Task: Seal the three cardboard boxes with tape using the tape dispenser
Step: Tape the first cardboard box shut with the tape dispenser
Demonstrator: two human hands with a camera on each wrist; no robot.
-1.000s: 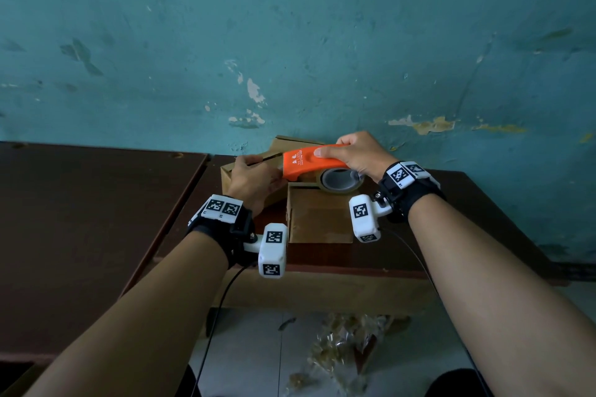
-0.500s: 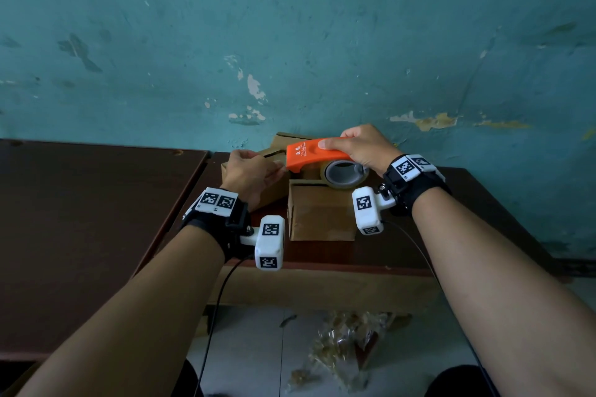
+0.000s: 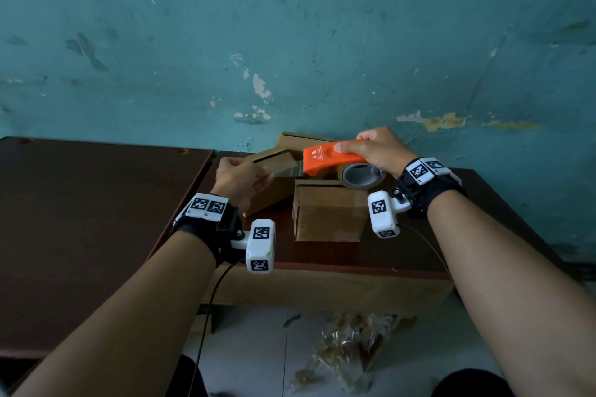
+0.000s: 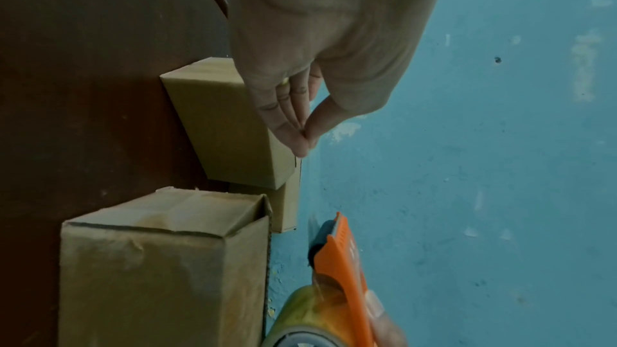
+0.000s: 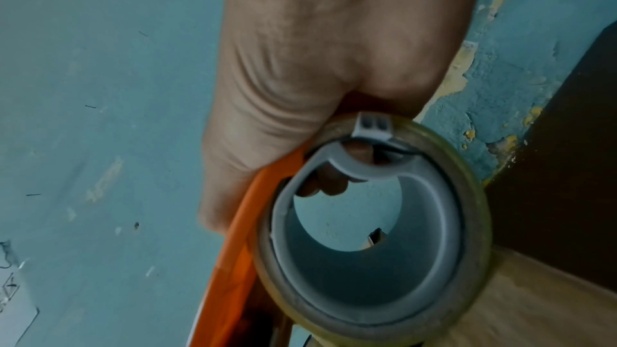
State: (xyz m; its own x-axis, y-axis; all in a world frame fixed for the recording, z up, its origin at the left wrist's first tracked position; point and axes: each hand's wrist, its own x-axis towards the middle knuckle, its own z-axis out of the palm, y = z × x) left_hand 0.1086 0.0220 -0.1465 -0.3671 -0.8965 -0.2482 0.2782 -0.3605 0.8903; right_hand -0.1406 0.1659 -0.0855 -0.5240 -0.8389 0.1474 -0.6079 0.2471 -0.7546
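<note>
My right hand point(image 3: 353, 147) grips the orange tape dispenser point(image 3: 329, 156) from above, just over the near cardboard box point(image 3: 329, 213). Its tape roll point(image 5: 367, 220) hangs under my palm. My left hand point(image 3: 264, 176) pinches the end of a clear strip of tape point(image 3: 285, 168) that runs from the dispenser's blade; thumb and fingertips point(image 4: 302, 136) meet over the left box point(image 4: 223, 125). The left box point(image 3: 274, 187) lies tilted beside the near one. A third box point(image 3: 300, 142) stands behind them against the wall, partly hidden.
The boxes sit on a small dark brown table point(image 3: 322, 255) against a peeling teal wall point(image 3: 290, 42). A larger dark table point(image 3: 80, 219) adjoins on the left. Crumpled plastic wrap point(image 3: 348, 342) lies on the tiled floor below.
The right hand has lifted the dispenser slightly and drawn it to the right. The left hand has drawn away to the left, so a short strip of tape now stretches between them.
</note>
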